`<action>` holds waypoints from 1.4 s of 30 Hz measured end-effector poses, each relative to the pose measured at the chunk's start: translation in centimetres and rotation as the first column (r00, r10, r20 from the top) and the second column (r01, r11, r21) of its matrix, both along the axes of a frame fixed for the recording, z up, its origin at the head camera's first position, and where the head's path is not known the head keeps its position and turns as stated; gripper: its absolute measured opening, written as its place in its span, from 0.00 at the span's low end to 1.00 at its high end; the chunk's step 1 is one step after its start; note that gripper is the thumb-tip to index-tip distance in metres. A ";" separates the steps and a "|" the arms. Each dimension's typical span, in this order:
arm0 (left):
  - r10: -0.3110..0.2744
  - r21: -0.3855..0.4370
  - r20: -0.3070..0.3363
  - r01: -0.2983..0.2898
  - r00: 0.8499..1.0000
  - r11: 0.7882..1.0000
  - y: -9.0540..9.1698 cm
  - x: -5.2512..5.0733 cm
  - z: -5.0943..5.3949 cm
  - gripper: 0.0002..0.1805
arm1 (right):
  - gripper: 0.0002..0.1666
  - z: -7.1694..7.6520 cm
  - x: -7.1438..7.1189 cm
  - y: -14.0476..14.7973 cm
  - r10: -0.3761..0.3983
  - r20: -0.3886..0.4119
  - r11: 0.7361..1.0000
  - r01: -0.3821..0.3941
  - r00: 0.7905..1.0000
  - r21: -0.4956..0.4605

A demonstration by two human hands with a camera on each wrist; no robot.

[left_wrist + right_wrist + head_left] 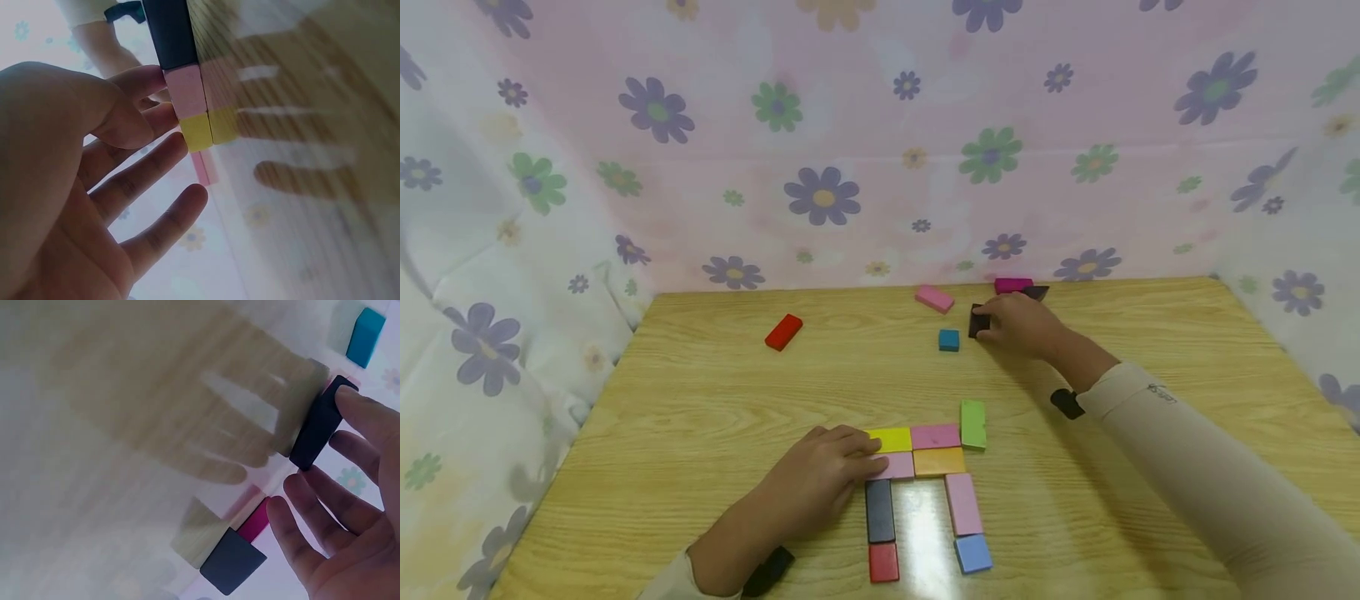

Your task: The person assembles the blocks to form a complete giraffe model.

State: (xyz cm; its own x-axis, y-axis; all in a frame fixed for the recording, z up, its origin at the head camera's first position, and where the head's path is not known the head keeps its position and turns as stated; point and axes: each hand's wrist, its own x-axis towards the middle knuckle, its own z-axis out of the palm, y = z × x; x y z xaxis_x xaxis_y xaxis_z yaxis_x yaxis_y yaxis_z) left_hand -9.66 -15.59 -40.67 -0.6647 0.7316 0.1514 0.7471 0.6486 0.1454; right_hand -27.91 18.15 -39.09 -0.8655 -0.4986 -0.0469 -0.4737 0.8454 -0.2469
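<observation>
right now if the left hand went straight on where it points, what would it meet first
The left hand would probably meet the orange block first, just past the light pink block at its fingers, though its height is unclear.

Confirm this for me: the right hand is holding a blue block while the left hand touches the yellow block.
The colour is wrong: the right hand is holding a black block, as the right wrist view shows, while the left hand touches the yellow block.
</observation>
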 end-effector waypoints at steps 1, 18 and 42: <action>0.001 0.002 0.000 -0.001 1.000 1.000 0.0 0.0 0.0 0.15 | 0.25 -0.1 0.2 0.1 0.010 -0.003 1.000 -0.010 1.000 -0.005; 0.002 0.019 0.001 -0.002 1.000 1.000 0.1 0.0 0.0 0.15 | 0.24 0.4 5.8 0.2 0.083 -0.010 0.985 -0.083 0.997 -0.149; 0.008 0.010 0.012 -0.008 1.000 1.000 0.1 0.0 -0.1 0.15 | 0.21 -0.2 8.4 -0.3 0.153 -0.035 0.987 -0.154 0.988 -0.042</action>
